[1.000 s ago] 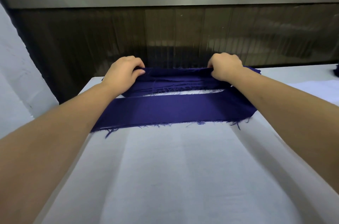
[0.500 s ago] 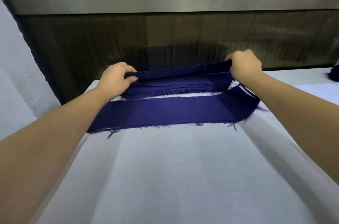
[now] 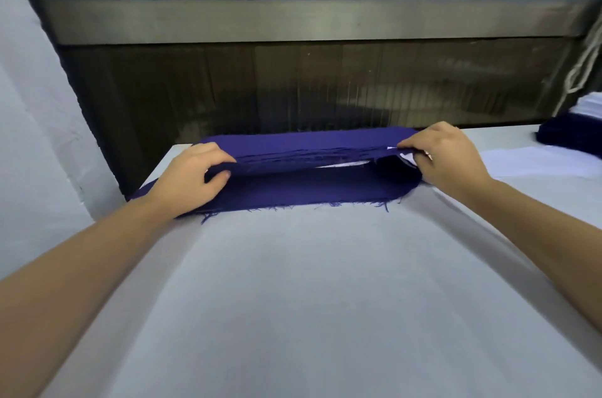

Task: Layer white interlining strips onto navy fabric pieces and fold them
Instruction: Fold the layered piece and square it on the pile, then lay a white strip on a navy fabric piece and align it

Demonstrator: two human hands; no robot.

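A long navy fabric piece lies across the far end of the white table, its near edge frayed. Its far half is lifted and folded toward me. My left hand grips the folded edge at the left end, thumb under the cloth. My right hand pinches the folded edge at the right end. A sliver of white interlining strip shows between the navy layers by my right fingers; the remainder of it is hidden.
A stack of navy pieces with white material behind it sits at the far right. A white sheet lies beside it. A dark glass panel with a metal rail rises behind the table. White cloth hangs at the left.
Both hands have brought the lifted far half of the navy piece toward me and lower, over the near half. The gap showing the table between the halves has closed.
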